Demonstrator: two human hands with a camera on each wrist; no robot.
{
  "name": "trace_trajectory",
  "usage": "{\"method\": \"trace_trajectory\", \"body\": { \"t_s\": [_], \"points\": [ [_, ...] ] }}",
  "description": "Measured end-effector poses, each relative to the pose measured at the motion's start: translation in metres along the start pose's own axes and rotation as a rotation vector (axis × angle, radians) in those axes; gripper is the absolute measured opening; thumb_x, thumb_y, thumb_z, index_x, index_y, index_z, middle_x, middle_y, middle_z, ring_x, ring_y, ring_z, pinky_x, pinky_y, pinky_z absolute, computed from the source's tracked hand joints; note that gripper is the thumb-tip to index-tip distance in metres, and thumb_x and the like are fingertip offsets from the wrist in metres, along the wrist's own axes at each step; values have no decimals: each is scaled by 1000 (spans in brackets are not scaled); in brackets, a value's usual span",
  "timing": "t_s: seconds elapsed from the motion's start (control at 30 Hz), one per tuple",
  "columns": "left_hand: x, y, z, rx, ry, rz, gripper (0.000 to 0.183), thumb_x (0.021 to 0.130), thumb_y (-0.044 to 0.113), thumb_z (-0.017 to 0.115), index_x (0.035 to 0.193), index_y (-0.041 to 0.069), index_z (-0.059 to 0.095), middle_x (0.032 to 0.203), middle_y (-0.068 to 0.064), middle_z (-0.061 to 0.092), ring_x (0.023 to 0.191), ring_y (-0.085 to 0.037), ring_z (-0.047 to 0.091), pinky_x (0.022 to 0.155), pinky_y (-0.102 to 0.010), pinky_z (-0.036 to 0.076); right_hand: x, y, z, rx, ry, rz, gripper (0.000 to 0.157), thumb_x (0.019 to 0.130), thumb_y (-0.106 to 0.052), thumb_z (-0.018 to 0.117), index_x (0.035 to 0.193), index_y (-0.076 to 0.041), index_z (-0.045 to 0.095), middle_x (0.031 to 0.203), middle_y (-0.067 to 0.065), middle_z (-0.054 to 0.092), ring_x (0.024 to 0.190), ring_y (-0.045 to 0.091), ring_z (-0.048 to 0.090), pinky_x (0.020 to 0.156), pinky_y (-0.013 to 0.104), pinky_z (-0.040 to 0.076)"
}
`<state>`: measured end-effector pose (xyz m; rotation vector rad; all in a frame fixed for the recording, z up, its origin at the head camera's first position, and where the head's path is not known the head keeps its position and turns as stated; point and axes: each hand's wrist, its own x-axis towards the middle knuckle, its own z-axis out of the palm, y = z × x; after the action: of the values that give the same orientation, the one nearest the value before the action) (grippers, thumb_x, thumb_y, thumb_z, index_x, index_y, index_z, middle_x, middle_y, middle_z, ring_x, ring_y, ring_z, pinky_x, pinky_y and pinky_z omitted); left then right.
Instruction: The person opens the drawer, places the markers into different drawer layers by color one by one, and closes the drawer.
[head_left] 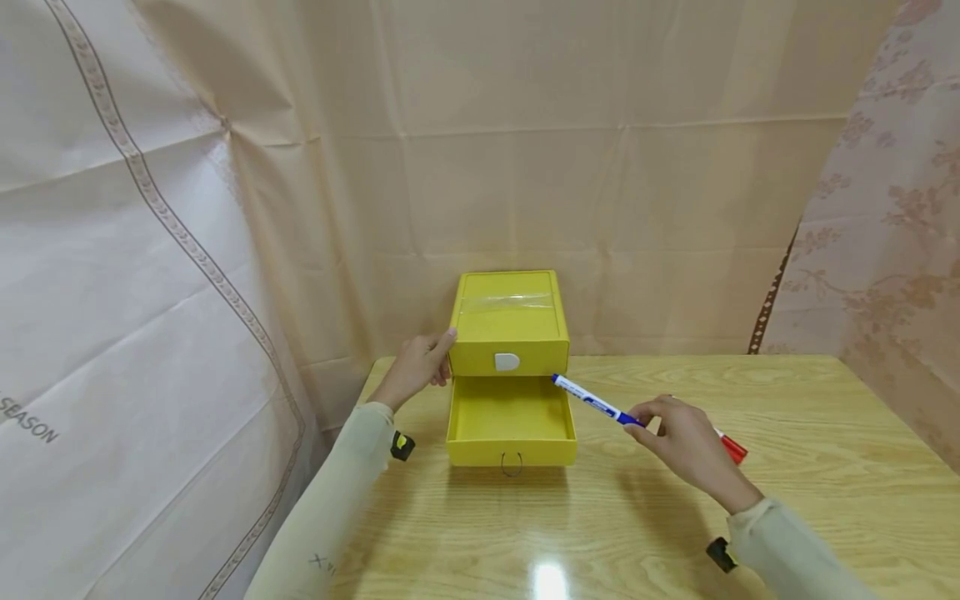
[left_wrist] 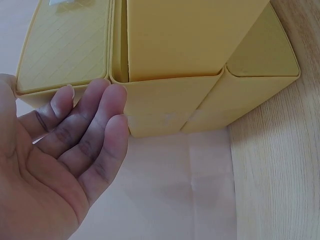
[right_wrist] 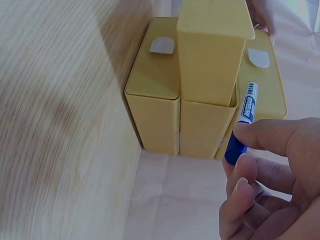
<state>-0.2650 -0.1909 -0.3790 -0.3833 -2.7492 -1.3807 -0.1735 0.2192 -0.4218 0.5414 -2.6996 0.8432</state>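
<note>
A yellow drawer unit [head_left: 510,321] stands on the table, three boxes stacked. Its middle drawer [head_left: 512,452] is pulled out, with a bare inside and a thin wire loop on the front. My left hand [head_left: 420,362] rests against the left side of the top box, fingers [left_wrist: 112,100] touching near its edge. My right hand [head_left: 686,437] pinches a blue whiteboard marker [head_left: 592,400] by its blue cap between thumb and fingers. The marker's far end points up and left, near the open drawer's right side. In the right wrist view the marker [right_wrist: 246,112] overlaps the boxes.
A red-capped marker [head_left: 731,447] lies on the wood-grain table [head_left: 810,433], partly hidden behind my right hand. White tabs [right_wrist: 162,45] mark the closed drawer fronts. Clear tape crosses the unit's top. Beige cloth [head_left: 525,167] hangs behind, and a white cloth [head_left: 135,333] hangs at left.
</note>
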Motion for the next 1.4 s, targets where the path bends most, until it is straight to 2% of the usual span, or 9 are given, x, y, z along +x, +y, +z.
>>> {"method": "trace_trajectory", "body": {
  "t_s": [0.37,0.6,0.87,1.2,1.4],
  "points": [
    [0,-1,0,-2,4,-1,79,102,70,39,78,2,71,76,-15,69,71,-35,68,72,-53,57,2,-8,5,18,-14,-17,5,90,-16,82,92,-16,77,85,-6,64,58,7,48,52,26,41],
    [1,-1,0,4,0,-1,81,101,72,38,79,2,70,80,-20,70,68,-29,68,68,-41,58,6,-14,9,37,-40,-19,5,91,-18,81,93,-18,77,87,-6,64,58,8,47,51,26,41],
    [0,-1,-1,1,4,12,80,102,70,38,80,1,71,79,-20,70,68,-29,68,65,-38,57,9,-22,12,48,-31,-42,6,90,-15,82,93,-17,77,86,-6,63,57,7,47,51,26,41],
    [-2,-1,0,-2,1,-2,79,102,71,38,79,2,70,78,-19,70,71,-36,68,66,-42,56,11,-31,18,33,-58,-56,6,90,-18,82,93,-20,77,87,-8,62,58,6,47,49,25,41],
    [-1,-1,0,-6,2,-3,79,101,72,39,78,2,70,76,-16,69,72,-38,68,73,-53,56,13,-34,21,56,-68,-78,6,90,-16,81,94,-18,77,87,-8,61,59,6,47,51,25,42]
  ]
}}
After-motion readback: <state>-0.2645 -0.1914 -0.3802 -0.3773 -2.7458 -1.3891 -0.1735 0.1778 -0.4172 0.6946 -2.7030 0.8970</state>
